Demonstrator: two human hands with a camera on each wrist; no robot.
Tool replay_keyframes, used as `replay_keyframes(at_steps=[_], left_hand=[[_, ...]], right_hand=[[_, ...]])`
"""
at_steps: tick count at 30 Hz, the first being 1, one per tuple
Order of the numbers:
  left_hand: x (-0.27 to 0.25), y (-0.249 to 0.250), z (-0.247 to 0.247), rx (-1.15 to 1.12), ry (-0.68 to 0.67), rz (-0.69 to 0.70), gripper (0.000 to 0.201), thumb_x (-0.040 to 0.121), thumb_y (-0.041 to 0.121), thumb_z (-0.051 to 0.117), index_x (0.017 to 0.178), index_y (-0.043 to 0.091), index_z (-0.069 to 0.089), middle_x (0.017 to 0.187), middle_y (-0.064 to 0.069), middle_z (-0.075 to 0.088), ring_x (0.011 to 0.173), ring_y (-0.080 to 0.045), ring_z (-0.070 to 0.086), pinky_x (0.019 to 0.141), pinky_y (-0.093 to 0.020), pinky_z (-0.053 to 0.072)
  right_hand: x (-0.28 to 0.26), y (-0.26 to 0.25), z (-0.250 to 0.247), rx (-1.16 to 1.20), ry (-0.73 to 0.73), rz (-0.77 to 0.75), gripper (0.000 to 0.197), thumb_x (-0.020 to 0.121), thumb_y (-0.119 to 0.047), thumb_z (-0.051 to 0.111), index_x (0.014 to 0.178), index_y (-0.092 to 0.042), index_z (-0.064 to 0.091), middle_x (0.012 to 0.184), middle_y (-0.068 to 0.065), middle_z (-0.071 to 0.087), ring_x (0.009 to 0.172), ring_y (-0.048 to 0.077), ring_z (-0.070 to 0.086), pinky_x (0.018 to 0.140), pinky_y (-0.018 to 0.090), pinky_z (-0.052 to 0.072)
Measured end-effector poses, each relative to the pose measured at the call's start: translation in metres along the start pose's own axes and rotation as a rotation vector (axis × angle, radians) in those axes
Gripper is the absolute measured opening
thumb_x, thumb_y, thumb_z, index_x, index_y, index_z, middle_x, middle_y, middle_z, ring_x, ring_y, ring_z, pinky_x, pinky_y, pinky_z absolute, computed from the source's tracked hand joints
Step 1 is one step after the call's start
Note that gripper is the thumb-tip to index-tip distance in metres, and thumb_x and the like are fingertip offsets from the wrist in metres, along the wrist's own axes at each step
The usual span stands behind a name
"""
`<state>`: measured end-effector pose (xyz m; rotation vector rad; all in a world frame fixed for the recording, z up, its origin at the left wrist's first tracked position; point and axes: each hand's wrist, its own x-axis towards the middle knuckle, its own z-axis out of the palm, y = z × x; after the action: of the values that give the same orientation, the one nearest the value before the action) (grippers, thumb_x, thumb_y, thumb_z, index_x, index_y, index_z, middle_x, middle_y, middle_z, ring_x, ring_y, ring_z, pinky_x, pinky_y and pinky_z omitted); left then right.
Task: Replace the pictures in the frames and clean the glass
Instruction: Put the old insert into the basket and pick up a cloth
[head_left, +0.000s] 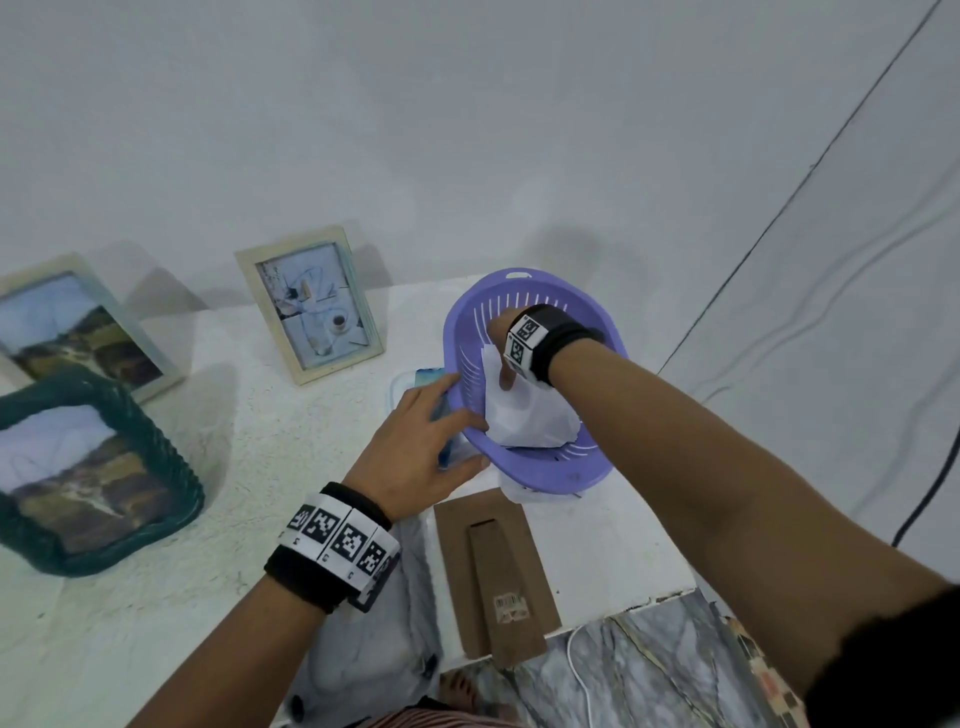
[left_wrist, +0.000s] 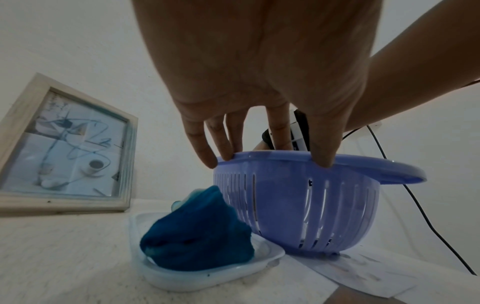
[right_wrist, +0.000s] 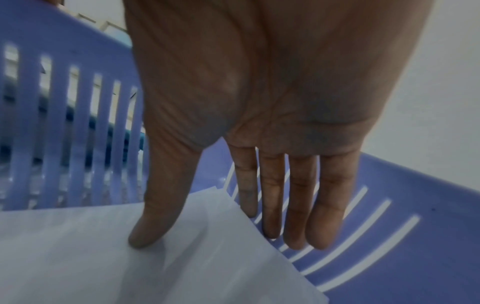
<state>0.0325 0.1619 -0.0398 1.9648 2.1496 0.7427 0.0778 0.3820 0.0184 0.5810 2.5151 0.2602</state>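
A purple slotted basket (head_left: 545, 478) (left_wrist: 298, 205) stands at the table's far right with white paper sheets (head_left: 524, 415) (right_wrist: 130, 267) inside. My right hand (head_left: 503, 364) reaches down into it. Its thumb (right_wrist: 145, 226) rests on the top sheet, and its straight fingers (right_wrist: 324, 216) hang past the sheet's edge along the basket wall. My left hand (head_left: 441, 421) touches the basket's near-left rim with straight fingertips (left_wrist: 210, 160). A brown frame backing board (head_left: 493, 566) lies flat near the front edge. A wooden picture frame (head_left: 311, 306) (left_wrist: 64, 144) stands against the wall.
A blue cloth (left_wrist: 197, 236) lies in a white dish (left_wrist: 207, 277) just left of the basket, under my left hand. Two more framed landscapes, one pale (head_left: 78, 327) and one green (head_left: 93, 467), lean at the left. A sheet (left_wrist: 363, 271) lies under the basket. A black cable (head_left: 930, 493) hangs at right.
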Motion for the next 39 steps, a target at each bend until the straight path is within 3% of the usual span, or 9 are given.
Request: replay_keyframes(at_steps=[4, 8, 13, 17, 21, 25, 31, 36, 39], left_hand=[[0.000, 0.000, 0.002, -0.007, 0.020, 0.006, 0.043, 0.089, 0.060, 0.053, 0.116, 0.029, 0.064, 0.151, -0.012, 0.039, 0.132, -0.032, 0.041, 0.104, -0.039, 0.039], [0.000, 0.002, 0.001, -0.011, 0.049, 0.022, 0.043, 0.089, 0.060, 0.052, 0.116, 0.028, 0.064, 0.151, -0.011, 0.039, 0.130, -0.030, 0.041, 0.103, -0.036, 0.037], [-0.002, 0.002, 0.000, -0.066, 0.053, -0.016, 0.048, 0.089, 0.060, 0.051, 0.126, 0.029, 0.059, 0.152, -0.006, 0.038, 0.131, -0.026, 0.040, 0.103, -0.034, 0.036], [0.000, 0.005, -0.012, -0.158, 0.116, -0.142, 0.046, 0.092, 0.054, 0.053, 0.131, 0.030, 0.055, 0.150, 0.005, 0.042, 0.133, -0.015, 0.040, 0.108, -0.033, 0.037], [0.003, 0.019, -0.043, -0.438, 0.346, -0.263, 0.037, 0.094, 0.035, 0.063, 0.129, 0.023, 0.057, 0.123, 0.012, 0.063, 0.110, -0.003, 0.060, 0.091, -0.024, 0.049], [-0.007, 0.034, -0.072, -0.719, 0.420, -0.357, 0.021, 0.093, 0.015, 0.066, 0.113, 0.022, 0.066, 0.091, 0.005, 0.074, 0.085, -0.009, 0.069, 0.076, -0.026, 0.055], [-0.065, 0.035, -0.082, -0.841, 0.462, -0.453, 0.013, 0.090, 0.005, 0.066, 0.098, 0.015, 0.067, 0.076, 0.001, 0.073, 0.067, -0.011, 0.064, 0.058, -0.024, 0.055], [-0.126, 0.018, -0.072, -0.826, 0.481, -0.652, 0.010, 0.090, 0.006, 0.066, 0.098, 0.010, 0.068, 0.079, -0.013, 0.073, 0.064, -0.018, 0.064, 0.056, -0.025, 0.054], [-0.152, 0.009, -0.059, -0.771, 0.420, -0.767, 0.009, 0.090, 0.008, 0.067, 0.093, 0.016, 0.069, 0.075, -0.006, 0.073, 0.064, -0.018, 0.065, 0.058, -0.029, 0.056]], right_hand=[[0.006, 0.000, 0.002, 0.062, 0.027, -0.013, 0.041, 0.078, -0.035, 0.076, 0.102, -0.009, 0.056, 0.082, 0.006, 0.050, 0.077, 0.028, 0.055, 0.067, 0.033, 0.048], [0.013, 0.006, 0.003, 0.090, 0.137, -0.005, 0.060, 0.085, -0.029, 0.068, 0.133, -0.007, 0.041, 0.117, 0.014, 0.060, 0.104, 0.033, 0.059, 0.076, 0.039, 0.045], [0.005, 0.023, -0.010, 0.332, 0.222, -0.020, 0.033, 0.086, -0.010, 0.054, 0.117, -0.018, 0.046, 0.108, 0.011, 0.060, 0.094, 0.033, 0.059, 0.073, 0.036, 0.046], [-0.034, 0.037, -0.031, 0.615, 0.394, -0.051, 0.034, 0.085, -0.005, 0.042, 0.114, -0.020, 0.053, 0.102, 0.010, 0.062, 0.094, 0.032, 0.056, 0.077, 0.037, 0.047], [-0.089, 0.036, -0.049, 0.819, 0.598, -0.143, 0.030, 0.089, -0.008, 0.046, 0.114, -0.022, 0.056, 0.088, 0.003, 0.061, 0.082, 0.021, 0.054, 0.066, 0.024, 0.044], [-0.129, 0.005, -0.052, 1.035, 0.702, -0.287, 0.027, 0.088, -0.009, 0.053, 0.109, -0.025, 0.059, 0.081, -0.002, 0.060, 0.076, 0.013, 0.056, 0.064, 0.018, 0.047], [-0.136, -0.063, -0.004, 1.181, 0.888, -0.216, 0.039, 0.090, -0.028, 0.061, 0.126, -0.020, 0.053, 0.104, 0.001, 0.059, 0.085, 0.012, 0.056, 0.074, 0.021, 0.045], [-0.138, -0.124, 0.052, 1.458, 0.644, -0.157, 0.036, 0.089, -0.018, 0.066, 0.124, -0.017, 0.053, 0.079, -0.003, 0.059, 0.069, 0.014, 0.060, 0.067, 0.028, 0.050], [-0.144, -0.151, 0.075, 1.503, 0.446, -0.218, 0.043, 0.089, -0.016, 0.064, 0.129, -0.023, 0.048, 0.080, -0.001, 0.058, 0.073, 0.018, 0.062, 0.070, 0.040, 0.056]])
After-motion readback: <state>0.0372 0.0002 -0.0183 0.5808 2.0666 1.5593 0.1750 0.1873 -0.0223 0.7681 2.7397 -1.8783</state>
